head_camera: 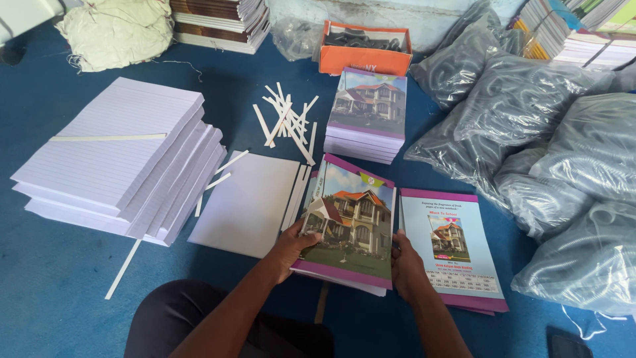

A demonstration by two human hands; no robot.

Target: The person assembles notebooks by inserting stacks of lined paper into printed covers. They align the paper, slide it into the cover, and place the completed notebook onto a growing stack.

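A notebook [350,222] with a house picture and purple border on its cover lies on the blue floor in front of me. My left hand [289,246] grips its left edge with the thumb on the cover. My right hand [405,264] holds its lower right edge. Beside it on the right lies a pale blue back cover sheet [454,248] with a purple band. A white sheet stack [248,202] lies to the left of the notebook.
A tall pile of ruled paper [119,156] stands at left. Finished notebooks [368,113] are stacked further back, near loose white strips [285,122] and an orange box [364,50]. Clear bags of coils [536,132] fill the right side.
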